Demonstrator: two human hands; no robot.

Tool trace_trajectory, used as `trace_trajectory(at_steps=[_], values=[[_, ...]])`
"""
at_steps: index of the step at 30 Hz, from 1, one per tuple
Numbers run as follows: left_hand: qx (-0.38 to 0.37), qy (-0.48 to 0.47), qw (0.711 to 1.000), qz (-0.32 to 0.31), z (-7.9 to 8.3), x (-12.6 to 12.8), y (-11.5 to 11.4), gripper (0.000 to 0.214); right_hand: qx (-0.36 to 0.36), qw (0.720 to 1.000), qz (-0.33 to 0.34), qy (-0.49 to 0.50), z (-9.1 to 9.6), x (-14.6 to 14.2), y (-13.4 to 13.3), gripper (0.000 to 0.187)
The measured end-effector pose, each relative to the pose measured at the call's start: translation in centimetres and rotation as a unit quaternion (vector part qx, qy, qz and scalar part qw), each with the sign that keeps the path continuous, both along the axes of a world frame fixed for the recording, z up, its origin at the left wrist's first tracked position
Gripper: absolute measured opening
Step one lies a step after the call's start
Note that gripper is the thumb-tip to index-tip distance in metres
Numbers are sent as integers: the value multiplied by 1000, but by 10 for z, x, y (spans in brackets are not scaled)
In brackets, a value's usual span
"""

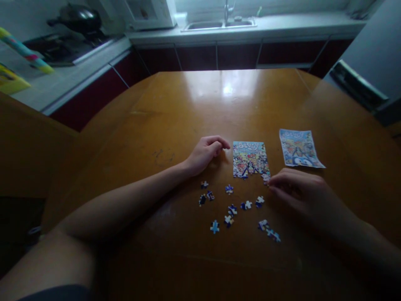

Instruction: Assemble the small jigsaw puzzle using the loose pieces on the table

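Observation:
A partly assembled jigsaw puzzle [249, 156] with a crowded, colourful picture lies on the wooden table, its lower edge jagged. My right hand [302, 190] is at its bottom right corner, thumb and forefinger pinched on a puzzle piece [266, 178] that touches the assembled part. Just left of the puzzle rests my left hand [206, 154], fingers loosely bent and nothing visible in it. Several loose pieces are scattered below, among them a light blue piece [214, 226], a dark piece [202, 200] and a blue piece [229, 189]. Some show their pale backs.
A creased reference picture sheet [299, 147] lies right of the puzzle on the wooden table [175, 108]. Beyond the table runs a counter [282, 24] with a sink [205, 26]. A black wok [79, 19] stands on the stove at the far left.

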State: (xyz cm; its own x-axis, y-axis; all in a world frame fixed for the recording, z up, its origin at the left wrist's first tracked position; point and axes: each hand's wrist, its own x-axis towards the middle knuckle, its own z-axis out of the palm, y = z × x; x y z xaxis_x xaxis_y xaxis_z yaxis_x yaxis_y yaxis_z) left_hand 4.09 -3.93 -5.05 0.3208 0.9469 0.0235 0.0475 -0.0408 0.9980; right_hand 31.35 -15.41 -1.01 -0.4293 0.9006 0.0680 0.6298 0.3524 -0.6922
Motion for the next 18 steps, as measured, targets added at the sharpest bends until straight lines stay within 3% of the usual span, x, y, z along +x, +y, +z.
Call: trace_trajectory(at_steps=[7,14,18], values=[[-2,3,1000,3,2,0,-1,18,19,996,-92,-2,-1,1,5,14],[-8,-13,1000,6,3,1,-1,16,-3,998,-67,21,2,0,2,8],[-19,-15,1000,11,5,1,-1,16,-12,1000,-5,2,11,2,0,7]])
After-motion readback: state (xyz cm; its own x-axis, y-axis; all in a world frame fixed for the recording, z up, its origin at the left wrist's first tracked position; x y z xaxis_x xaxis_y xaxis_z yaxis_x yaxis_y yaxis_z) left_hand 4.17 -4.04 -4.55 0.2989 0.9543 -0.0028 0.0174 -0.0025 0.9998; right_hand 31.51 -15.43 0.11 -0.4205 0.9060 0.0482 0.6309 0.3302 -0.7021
